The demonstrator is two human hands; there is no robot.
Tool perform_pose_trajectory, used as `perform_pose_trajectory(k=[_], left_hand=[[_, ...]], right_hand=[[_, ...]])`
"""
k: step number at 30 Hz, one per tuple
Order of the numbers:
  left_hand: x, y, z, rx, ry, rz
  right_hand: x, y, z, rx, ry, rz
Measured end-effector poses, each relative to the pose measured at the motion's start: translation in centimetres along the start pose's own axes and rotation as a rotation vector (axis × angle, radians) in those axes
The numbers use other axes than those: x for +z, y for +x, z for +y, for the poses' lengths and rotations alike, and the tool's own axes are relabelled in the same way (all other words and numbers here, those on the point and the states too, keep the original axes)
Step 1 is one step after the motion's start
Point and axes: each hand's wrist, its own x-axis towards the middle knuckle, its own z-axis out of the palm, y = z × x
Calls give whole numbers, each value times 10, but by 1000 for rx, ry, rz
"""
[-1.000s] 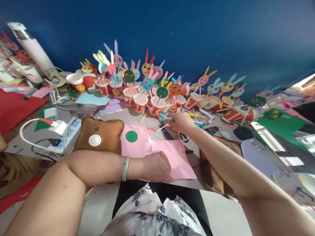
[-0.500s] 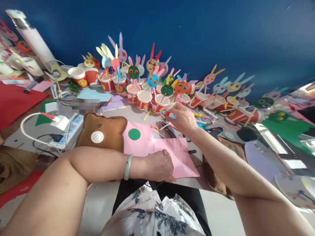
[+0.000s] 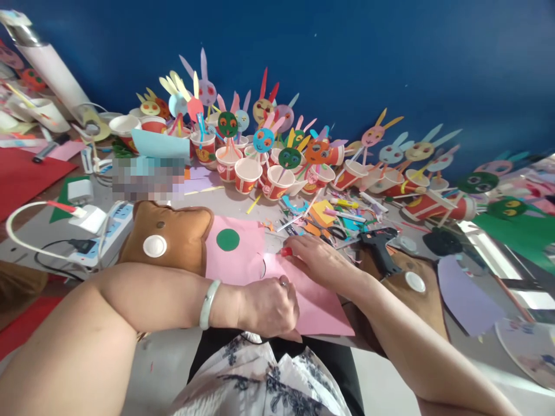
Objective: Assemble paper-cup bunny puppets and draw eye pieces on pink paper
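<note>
My left hand [image 3: 271, 306], with a pale bangle on the wrist, rests curled on a pink sheet of paper [image 3: 321, 309]; what its fingers hold, if anything, is hidden. My right hand [image 3: 318, 263] is low over the same sheet, its fingertips closed round a small red piece [image 3: 286, 252]. A curved slit or edge shows in the paper between the hands. Left of them lies more pink paper with a green paper circle [image 3: 228, 240]. Beside it is a brown bear-shaped cushion [image 3: 177, 234] with a white disc [image 3: 155, 246].
Paper cups [image 3: 248, 176] with paper rabbit heads line the blue wall [image 3: 347, 46]. Scissors [image 3: 329, 231], pens and scraps lie beyond my right hand. A black glue gun [image 3: 381, 248] rests on brown fabric at the right. A power strip [image 3: 113, 231] with plugs is at the left.
My right hand has come down from the scraps near the cups onto the pink paper, with the red piece at its fingertips. The light blue sheet at the back left has tilted up.
</note>
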Motion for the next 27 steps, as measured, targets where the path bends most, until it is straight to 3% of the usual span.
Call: perform_pose_trajectory(k=[6, 11, 16, 22, 25, 27], left_hand=[[-8, -1, -3, -96, -54, -56], [-13, -1, -9, -161, -31, -94], [-13, -2, -12, -147, -16, -98], [-14, -3, -8, -146, 30, -98], [-17, -4, -7, -93, 79, -21], [-18, -5, -4, 17, 72, 60]], right_hand=[[2, 0, 22, 136, -28, 80], [3, -5, 18, 111, 115, 298], [5, -9, 11, 105, 358, 170], [8, -11, 8, 121, 153, 13], [7, -12, 4, 119, 100, 20], [8, -12, 2, 102, 127, 32]])
